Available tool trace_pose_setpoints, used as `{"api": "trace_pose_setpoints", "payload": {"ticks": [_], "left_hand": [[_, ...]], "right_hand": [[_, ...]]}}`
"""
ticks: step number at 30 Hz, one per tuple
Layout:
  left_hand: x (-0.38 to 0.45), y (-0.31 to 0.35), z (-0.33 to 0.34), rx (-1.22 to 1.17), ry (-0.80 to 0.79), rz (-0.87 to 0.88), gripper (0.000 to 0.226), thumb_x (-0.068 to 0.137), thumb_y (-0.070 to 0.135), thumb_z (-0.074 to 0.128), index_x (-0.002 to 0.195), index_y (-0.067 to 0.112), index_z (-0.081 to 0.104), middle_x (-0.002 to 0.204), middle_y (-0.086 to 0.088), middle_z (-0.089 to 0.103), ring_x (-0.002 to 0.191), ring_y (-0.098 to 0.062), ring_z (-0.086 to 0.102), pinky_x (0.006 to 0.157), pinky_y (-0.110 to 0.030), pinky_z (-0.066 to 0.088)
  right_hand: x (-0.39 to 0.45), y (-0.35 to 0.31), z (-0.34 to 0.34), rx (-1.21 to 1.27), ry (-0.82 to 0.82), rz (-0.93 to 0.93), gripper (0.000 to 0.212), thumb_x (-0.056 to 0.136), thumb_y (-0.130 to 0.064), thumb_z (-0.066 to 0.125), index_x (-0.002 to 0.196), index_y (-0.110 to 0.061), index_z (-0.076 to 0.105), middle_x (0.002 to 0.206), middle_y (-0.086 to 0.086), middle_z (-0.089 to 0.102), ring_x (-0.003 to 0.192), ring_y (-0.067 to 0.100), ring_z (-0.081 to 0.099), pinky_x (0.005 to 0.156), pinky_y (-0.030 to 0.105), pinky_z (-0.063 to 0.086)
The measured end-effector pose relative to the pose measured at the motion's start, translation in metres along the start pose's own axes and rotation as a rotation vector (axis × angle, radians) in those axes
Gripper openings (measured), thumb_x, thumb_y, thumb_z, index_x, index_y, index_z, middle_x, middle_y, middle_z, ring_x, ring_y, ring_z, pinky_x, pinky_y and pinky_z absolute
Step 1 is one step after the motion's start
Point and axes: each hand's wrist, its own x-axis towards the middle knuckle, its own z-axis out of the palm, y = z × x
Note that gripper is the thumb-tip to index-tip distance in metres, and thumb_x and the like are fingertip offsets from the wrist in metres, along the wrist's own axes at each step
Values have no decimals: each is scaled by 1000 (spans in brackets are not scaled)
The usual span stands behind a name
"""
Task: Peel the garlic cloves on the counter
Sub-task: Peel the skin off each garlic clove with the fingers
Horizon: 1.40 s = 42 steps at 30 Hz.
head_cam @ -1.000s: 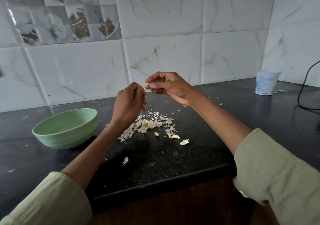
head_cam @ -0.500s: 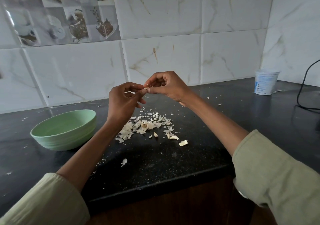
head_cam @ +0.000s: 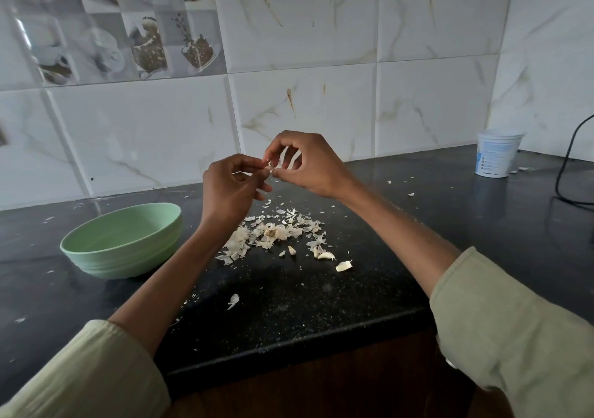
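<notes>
The person is wearing a loose pale sage-green garment. Its left sleeve [head_cam: 80,372] and right sleeve [head_cam: 514,327] are ending in stitched hems partway along the forearms, leaving both wrists bare. No rings or bracelets are showing on the hands.

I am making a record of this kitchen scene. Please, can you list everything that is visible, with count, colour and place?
bowl: one, pale green, on the counter at left
garlic skins: a pile, whitish, centre of the counter
loose cloves: a few, cream, just right of the pile
tub: one, white and blue, far right by the wall
cable: one, black, right edge
counter: one, black
wall tiles: white marbled, behind
clove in the fingers: one, pale, between both hands
sleeves: two, pale green
left hand: pinches the clove
right hand: pinches the clove
</notes>
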Motion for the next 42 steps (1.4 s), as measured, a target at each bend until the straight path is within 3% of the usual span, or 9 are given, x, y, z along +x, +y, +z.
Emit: {"api": "trace_pose_setpoints", "payload": {"ticks": [4,9,14,18,25,29,36,42], "left_hand": [[2,-3,-1,-98,-32,-66,11,94,2,76,105,0,77,85,-12,80,77,-24,79,67,-26,62],[3,-5,-3,-218,-44,-117,20,92,2,77,112,-2,76,91,-14,81,86,-25,80,77,-25,63],[3,-5,-1,-253,-64,-125,26,92,1,76,119,3,75,96,-14,81,93,-25,80,82,-27,63],[1,-3,-2,-270,-58,-133,24,91,2,78,115,2,76,97,-14,81,95,-27,80,87,-30,63],[-1,0,-3,-299,-49,-170,27,89,1,79,116,-1,76,100,-15,81,96,-26,80,90,-28,62],[-4,1,-1,-301,-46,-179,23,89,2,79,113,0,78,97,-12,81,95,-23,80,85,-22,62],[-2,0,0,-301,-20,-171,23,90,0,78,113,1,78,97,-12,81,95,-23,80,87,-24,62],[-3,-7,1,-378,-28,-262,23,88,-2,78,112,-4,76,99,-18,80,97,-27,79,94,-30,62]], "right_hand": [[1,-3,9,-50,-10,-7,17,85,-7,84,97,-14,74,93,-4,72,77,11,67,64,17,50],[0,-4,10,-53,23,5,16,86,-2,79,97,-13,73,92,-1,72,79,14,69,70,29,59],[-1,-5,10,-48,37,47,17,85,4,74,95,-9,69,86,-8,71,75,11,70,69,28,60],[-1,-4,12,-53,39,64,20,83,5,74,93,-8,65,85,3,71,74,17,70,72,37,60],[-1,-3,15,-84,55,72,17,82,3,76,90,-8,64,84,4,70,74,21,70,70,42,60],[-2,-3,15,-94,45,59,17,83,5,76,89,-8,66,83,0,71,74,14,70,72,40,60],[-1,-3,18,-105,75,37,18,82,5,76,90,-8,65,86,1,71,74,17,70,71,42,60],[-2,0,19,-153,45,51,14,84,2,76,88,-8,67,83,-1,71,73,11,69,70,34,59]]}}
